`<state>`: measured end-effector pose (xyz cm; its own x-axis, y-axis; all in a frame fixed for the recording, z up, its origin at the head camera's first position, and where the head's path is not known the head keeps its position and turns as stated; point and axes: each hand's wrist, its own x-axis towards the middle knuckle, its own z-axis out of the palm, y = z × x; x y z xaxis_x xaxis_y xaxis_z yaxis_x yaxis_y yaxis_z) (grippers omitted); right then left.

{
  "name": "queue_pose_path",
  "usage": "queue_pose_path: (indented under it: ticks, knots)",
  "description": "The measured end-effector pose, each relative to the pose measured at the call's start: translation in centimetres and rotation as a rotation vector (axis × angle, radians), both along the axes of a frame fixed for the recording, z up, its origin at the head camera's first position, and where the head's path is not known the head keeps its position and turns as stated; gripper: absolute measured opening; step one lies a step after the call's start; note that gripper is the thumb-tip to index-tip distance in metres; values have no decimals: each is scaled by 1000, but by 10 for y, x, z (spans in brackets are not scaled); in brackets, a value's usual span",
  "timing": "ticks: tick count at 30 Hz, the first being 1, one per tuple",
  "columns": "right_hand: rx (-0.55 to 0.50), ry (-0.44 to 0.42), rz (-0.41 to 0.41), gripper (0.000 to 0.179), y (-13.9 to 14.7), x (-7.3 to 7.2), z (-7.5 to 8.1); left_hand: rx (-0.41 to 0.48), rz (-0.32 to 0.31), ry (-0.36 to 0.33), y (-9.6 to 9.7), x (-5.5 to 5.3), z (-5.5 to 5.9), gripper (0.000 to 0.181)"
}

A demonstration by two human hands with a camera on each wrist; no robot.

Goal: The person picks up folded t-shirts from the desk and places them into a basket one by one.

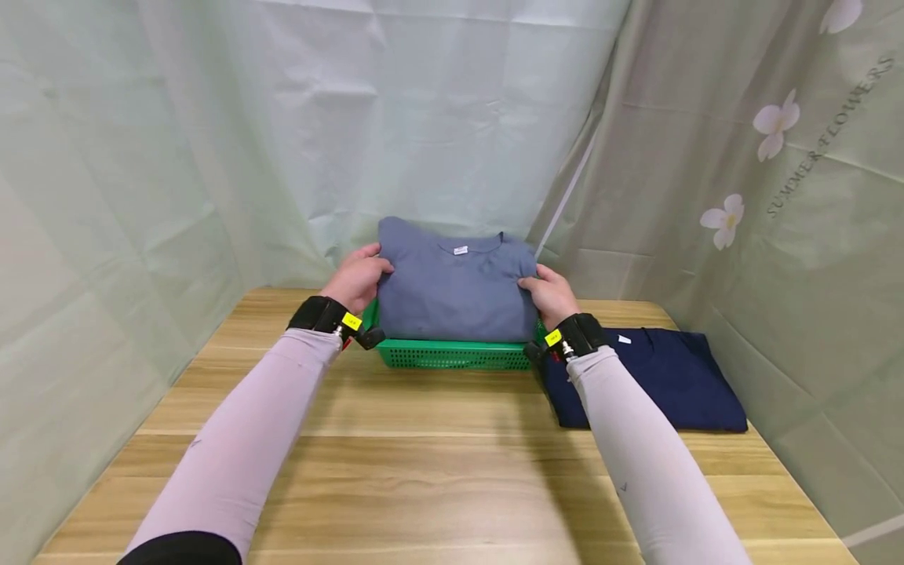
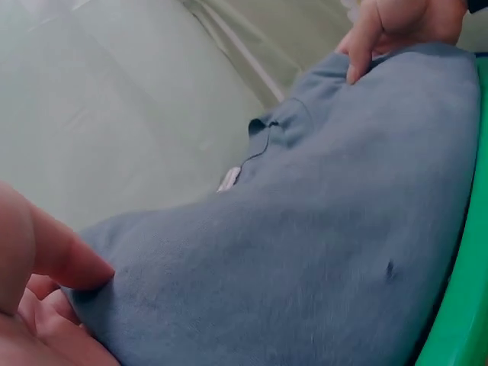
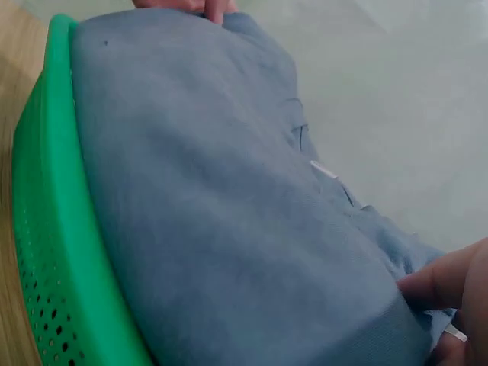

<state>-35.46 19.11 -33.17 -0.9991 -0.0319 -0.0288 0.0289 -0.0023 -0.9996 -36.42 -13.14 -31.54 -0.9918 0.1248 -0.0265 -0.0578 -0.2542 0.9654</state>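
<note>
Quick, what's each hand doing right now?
Left hand: holding, pinching one side of the folded grey-blue shirt between thumb and fingers.
Right hand: holding, pinching the opposite side of the same shirt.

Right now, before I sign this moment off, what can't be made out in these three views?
Inside of the green basket: hidden in the head view by the blue-grey shirt; anything underneath can't be told.
Neck label: its print is too small to read in the head view.
Navy shirt: partly covered by the right sleeve in the head view.
Right grip: partly cut off by the right wrist view's right edge.
</note>
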Motion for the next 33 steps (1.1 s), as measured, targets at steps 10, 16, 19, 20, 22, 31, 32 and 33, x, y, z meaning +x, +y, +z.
queue_pose_path:
  ticks: [10,16,19,20,22,31,32,33]
  knots:
    - [252,95,-92,46,1,3,-6,-303,71,75,-4,1,-8,71]
    - [237,147,-86,41,7,11,-7,-484,68,124,-8,10,-7,64]
    - [216,162,-74,39,9,14,-7,-464,19,163,-1,18,-8,57]
    - [223,171,-75,38,10,15,-8,-457,1,180,3,21,-8,55]
    - [249,190,-75,37,13,18,-9,-446,-42,213,11,28,-9,53]
    - [314,301,-110,33,38,36,-16,-514,-243,375,56,60,-13,41]
    - [325,315,-119,33,42,38,-17,-523,-263,389,62,64,-15,40]
    - [334,328,-132,33,46,40,-18,-534,-288,403,68,69,-16,39]
